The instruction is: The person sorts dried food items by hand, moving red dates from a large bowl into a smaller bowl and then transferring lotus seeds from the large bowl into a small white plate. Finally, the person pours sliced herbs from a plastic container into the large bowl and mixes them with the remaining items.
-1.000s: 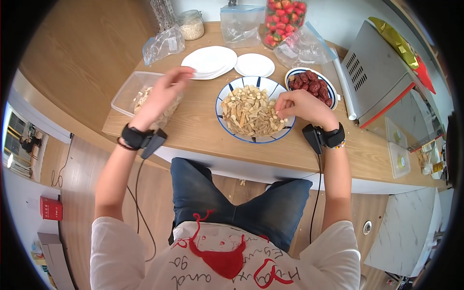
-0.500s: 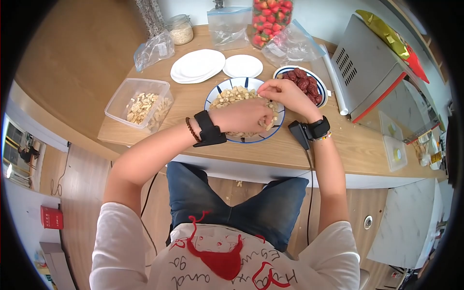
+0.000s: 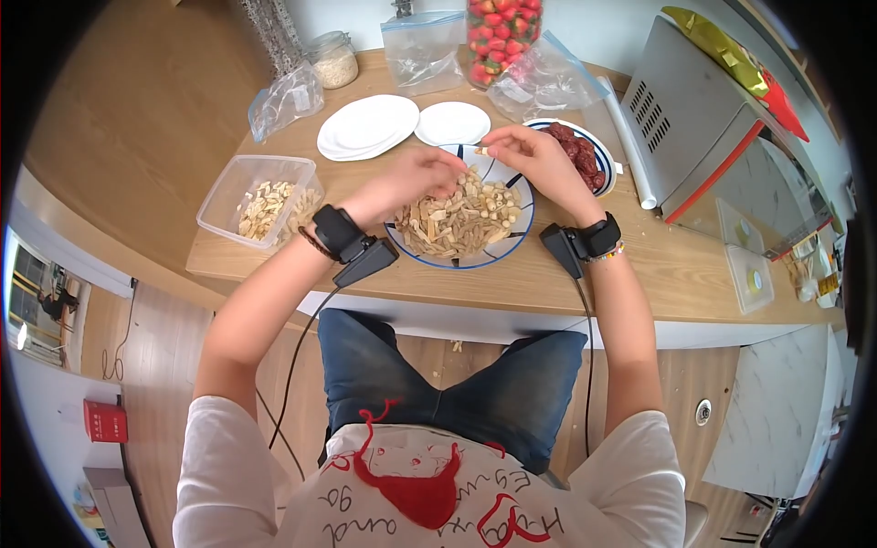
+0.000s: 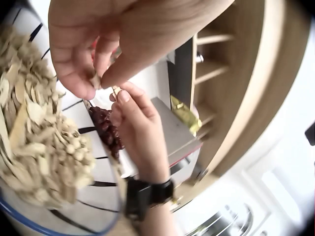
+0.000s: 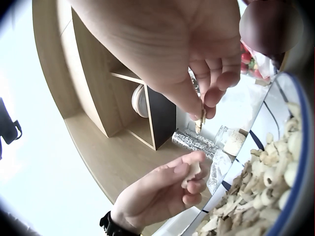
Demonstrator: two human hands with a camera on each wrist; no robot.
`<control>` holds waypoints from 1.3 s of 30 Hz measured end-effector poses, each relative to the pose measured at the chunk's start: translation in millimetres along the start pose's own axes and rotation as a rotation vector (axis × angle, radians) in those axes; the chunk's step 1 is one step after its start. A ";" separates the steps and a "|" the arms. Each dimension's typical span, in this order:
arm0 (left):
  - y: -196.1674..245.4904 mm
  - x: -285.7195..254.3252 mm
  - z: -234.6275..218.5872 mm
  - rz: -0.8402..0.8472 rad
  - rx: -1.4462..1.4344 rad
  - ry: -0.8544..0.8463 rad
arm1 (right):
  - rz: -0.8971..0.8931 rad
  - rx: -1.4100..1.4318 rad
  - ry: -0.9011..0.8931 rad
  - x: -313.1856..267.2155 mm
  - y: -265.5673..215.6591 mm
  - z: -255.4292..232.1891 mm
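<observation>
A white bowl with blue lines (image 3: 523, 208) holds pale dried slices and small round whitish pieces (image 3: 452, 219). Above its far left side is my left hand (image 3: 416, 183), pinching a pale dried slice (image 5: 193, 173) between thumb and fingers. My right hand (image 3: 539, 160) is over the far right rim and pinches a small pale piece with a brown edge (image 5: 199, 125) at its fingertips. The two hands face each other, close together in the left wrist view. Beside the right hand stands a plate of red dates (image 3: 577, 151), partly covered by that hand.
A clear plastic container (image 3: 219, 205) with pale slices stands at left. Behind the bowl lie white plates (image 3: 365, 128) and a smaller white plate (image 3: 452, 123). Plastic bags (image 3: 548, 78), a jar of strawberries (image 3: 501, 36) and a microwave oven (image 3: 676, 110) line the back and right.
My left hand went from beside the plastic container into the bowl, then drew back to its far left side with a slice. My right hand rose from the bowl's contents to the far rim.
</observation>
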State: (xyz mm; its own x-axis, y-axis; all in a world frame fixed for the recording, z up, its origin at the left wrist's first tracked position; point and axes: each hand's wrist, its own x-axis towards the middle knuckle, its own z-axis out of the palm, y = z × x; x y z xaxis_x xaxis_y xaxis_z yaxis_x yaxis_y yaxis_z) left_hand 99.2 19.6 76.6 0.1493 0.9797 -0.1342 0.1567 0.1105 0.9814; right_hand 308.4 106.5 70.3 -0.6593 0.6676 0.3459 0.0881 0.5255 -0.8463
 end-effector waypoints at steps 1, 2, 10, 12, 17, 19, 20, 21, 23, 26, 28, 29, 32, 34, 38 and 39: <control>-2.7 1.7 -4.7 -0.073 -0.271 0.009 | -0.002 0.012 0.000 0.0 -0.3 0.1; -4.3 4.2 -9.1 -0.120 -0.480 -0.022 | -0.004 0.024 -0.001 0.0 -0.9 0.4; 5.0 10.8 14.3 -0.364 -1.262 -0.137 | -0.044 0.066 -0.078 1.6 7.3 11.8; 4.9 11.0 12.5 -0.364 -1.290 -0.116 | -0.042 0.051 -0.003 2.7 11.4 9.1; 2.4 -3.3 -25.8 -0.306 -1.182 -0.125 | -0.125 -0.138 -0.089 0.8 22.5 9.2; 11.6 -23.1 -46.3 -0.275 -1.116 -0.084 | -0.229 -0.365 -0.243 -1.8 26.2 7.5; 13.7 -32.9 -60.0 -0.238 -1.098 -0.060 | -0.169 -0.364 -0.266 -3.2 19.8 7.4; 16.2 -43.4 -74.3 -0.199 -1.080 -0.036 | -0.168 -0.372 -0.271 -3.3 20.7 6.9; 26.9 -67.3 -96.3 -0.120 -1.039 0.079 | -0.166 -0.384 -0.286 -2.7 23.4 7.6; 30.8 -99.5 -135.7 0.007 -0.752 0.253 | -0.087 -0.302 -0.320 -3.7 15.5 8.1; 27.9 -116.6 -158.4 0.064 -0.605 0.351 | -0.097 -0.310 -0.311 -3.6 15.2 7.5; 23.1 -124.8 -170.6 0.056 -0.506 0.378 | -0.103 -0.315 -0.308 -3.0 14.4 7.8; 5.8 -145.0 -190.3 0.016 -0.127 0.443 | 0.034 -0.219 -0.257 -3.9 3.0 9.4; 2.2 -154.2 -182.7 -0.058 0.165 0.537 | 0.064 -0.187 -0.231 -3.5 0.8 8.5; -1.1 -149.2 -178.0 0.024 0.422 0.489 | 0.026 -0.145 -0.165 0.0 11.4 2.8; 9.7 -145.1 -165.7 0.051 0.404 0.478 | 0.032 -0.129 -0.155 -0.1 9.9 1.6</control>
State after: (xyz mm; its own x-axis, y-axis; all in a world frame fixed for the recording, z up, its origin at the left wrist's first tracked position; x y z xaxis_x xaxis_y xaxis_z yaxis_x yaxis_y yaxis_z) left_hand -82.7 -93.7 128.3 -0.2724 0.9589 0.0794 0.5315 0.0811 0.8432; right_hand 308.2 110.8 61.2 -0.7608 0.6012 0.2444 0.1994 0.5749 -0.7936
